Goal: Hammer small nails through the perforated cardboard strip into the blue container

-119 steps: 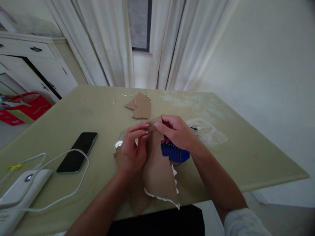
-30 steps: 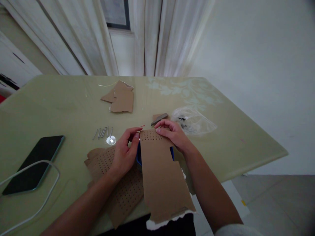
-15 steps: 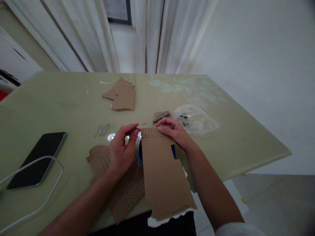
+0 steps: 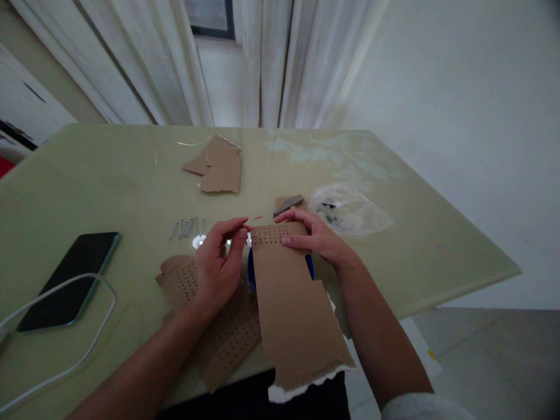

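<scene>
A torn-edged strip of brown cardboard (image 4: 291,315) with rows of small holes at its far end lies over a blue-edged object (image 4: 310,267), mostly hidden beneath it. My right hand (image 4: 312,236) grips the strip's far right corner, thumb on top and fingers over the far edge. Beside the strip's far left corner, my left hand (image 4: 221,256) is closed in a pinch; what its fingertips hold, if anything, is too small to make out. Under my left forearm lies more perforated cardboard (image 4: 231,338). A shiny disc (image 4: 199,241) sits past the left knuckles.
Several nails (image 4: 188,227) lie in a row left of centre. Cardboard scraps (image 4: 223,169) rest farther back. A clear plastic bag (image 4: 350,210) with dark bits is at right, near a grey-brown folded piece (image 4: 289,205). A phone (image 4: 70,283) lies at left under a white cable (image 4: 94,350).
My right thumb has shifted slightly on the cardboard, and the fingers reach farther over its far edge. The left hand keeps its pinch. The whole view has moved a little.
</scene>
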`<state>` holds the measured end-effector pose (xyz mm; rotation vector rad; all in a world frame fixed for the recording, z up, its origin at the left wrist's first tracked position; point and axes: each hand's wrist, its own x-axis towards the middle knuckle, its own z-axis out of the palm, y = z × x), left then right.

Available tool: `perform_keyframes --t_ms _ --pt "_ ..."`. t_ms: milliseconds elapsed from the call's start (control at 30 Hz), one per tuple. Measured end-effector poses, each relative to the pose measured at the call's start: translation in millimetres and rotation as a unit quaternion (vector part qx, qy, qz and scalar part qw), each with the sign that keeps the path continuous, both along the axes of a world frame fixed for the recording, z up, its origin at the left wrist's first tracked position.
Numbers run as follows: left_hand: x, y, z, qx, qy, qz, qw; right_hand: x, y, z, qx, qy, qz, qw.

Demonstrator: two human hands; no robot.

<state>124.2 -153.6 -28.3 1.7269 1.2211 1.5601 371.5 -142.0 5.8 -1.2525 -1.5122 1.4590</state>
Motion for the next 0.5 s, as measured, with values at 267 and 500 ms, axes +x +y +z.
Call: perform_keyframes --t_ms 267,500 --pt "1.1 -0.8 1.4 -0.006 -0.02 -0.004 1.0 0.3 0.7 0.7 0.01 -0.01 0.005 1.0" --pt "1.4 -2.8 1.7 0.011 -0.02 -0.016 1.0 -2.1 -2.5 6.7 -0.003 -0.006 -0.005 1.0"
